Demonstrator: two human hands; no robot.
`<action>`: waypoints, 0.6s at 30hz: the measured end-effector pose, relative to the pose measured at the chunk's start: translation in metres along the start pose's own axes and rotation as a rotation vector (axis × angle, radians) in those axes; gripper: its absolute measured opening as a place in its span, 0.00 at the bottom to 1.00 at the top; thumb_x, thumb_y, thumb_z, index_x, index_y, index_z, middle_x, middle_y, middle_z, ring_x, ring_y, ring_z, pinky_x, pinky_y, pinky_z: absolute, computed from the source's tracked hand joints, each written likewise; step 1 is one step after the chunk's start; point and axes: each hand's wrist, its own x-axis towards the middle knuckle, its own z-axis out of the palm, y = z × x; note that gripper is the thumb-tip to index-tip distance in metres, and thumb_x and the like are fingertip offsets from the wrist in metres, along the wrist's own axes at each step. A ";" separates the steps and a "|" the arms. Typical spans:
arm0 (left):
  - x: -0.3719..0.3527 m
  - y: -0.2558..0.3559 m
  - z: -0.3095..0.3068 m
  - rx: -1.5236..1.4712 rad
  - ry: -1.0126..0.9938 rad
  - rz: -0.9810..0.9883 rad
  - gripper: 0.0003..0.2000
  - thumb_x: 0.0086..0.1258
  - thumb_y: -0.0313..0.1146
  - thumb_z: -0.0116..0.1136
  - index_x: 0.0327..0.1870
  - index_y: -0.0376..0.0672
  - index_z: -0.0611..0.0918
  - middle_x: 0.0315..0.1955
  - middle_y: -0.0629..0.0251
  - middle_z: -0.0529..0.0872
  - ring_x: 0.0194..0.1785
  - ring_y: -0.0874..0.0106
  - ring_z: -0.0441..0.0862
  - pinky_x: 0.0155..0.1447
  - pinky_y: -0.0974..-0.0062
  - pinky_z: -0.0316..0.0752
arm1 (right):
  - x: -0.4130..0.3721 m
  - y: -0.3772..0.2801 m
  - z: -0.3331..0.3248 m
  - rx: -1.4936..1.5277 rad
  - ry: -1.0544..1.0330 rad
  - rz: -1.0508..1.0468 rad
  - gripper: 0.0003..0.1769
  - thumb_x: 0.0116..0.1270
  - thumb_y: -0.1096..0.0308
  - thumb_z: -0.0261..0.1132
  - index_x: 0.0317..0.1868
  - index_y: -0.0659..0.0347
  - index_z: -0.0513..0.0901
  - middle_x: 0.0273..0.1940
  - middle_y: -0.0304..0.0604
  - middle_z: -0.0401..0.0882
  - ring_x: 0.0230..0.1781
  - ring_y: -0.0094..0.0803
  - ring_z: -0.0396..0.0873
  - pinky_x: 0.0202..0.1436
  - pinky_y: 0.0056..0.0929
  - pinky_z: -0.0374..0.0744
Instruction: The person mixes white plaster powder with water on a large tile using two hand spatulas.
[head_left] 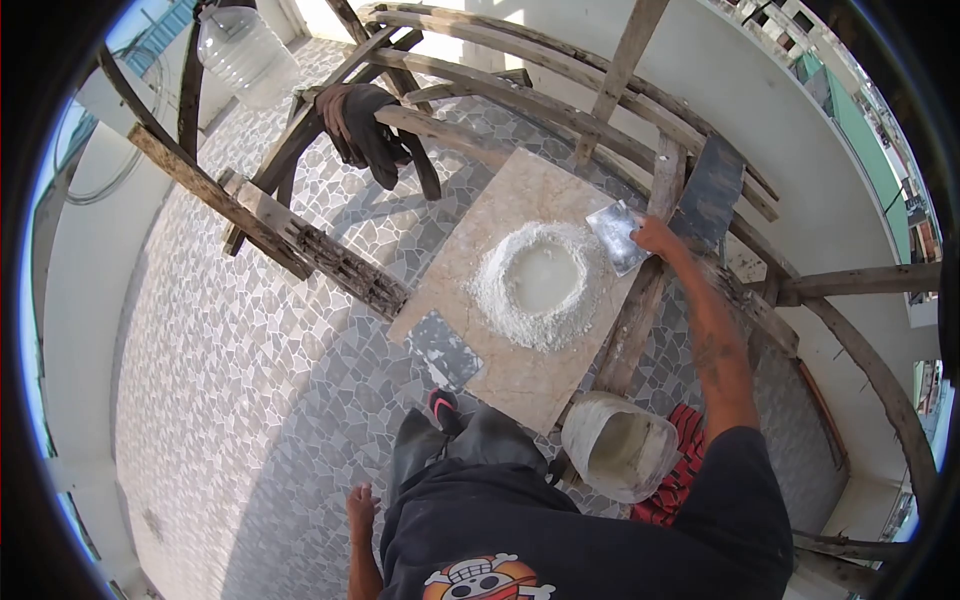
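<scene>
My right hand (655,237) grips a flat, shiny metal plastering trowel (612,232) over the right edge of a beige marbled board (530,190). Left of the trowel, a ring of white powder (490,270) surrounds a pool of whitish liquid (545,278). Low beside my body hangs my left hand (362,505), its fingers loosely apart and nothing visible in them. A second grey plate (444,350), spotted with white, lies across the board's near left corner. By the board's near right corner stands a cut-open plastic container (618,447) with whitish residue inside.
Wooden beams (520,90) form a frame behind and around the board. Dark cloth (365,125) drapes over one beam. A large clear bottle (245,55) is at upper left. A dark panel (710,190) leans at right; red-and-black fabric (680,470) lies by the container. The floor (230,370) is stone-patterned.
</scene>
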 end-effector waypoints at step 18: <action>0.000 0.006 0.006 -0.034 -0.026 0.011 0.19 0.73 0.42 0.50 0.51 0.34 0.79 0.40 0.60 0.83 0.37 0.68 0.86 0.31 0.75 0.78 | -0.060 -0.114 -0.028 -0.013 0.009 -0.018 0.25 0.59 0.63 0.63 0.57 0.66 0.75 0.46 0.66 0.80 0.51 0.60 0.78 0.55 0.47 0.75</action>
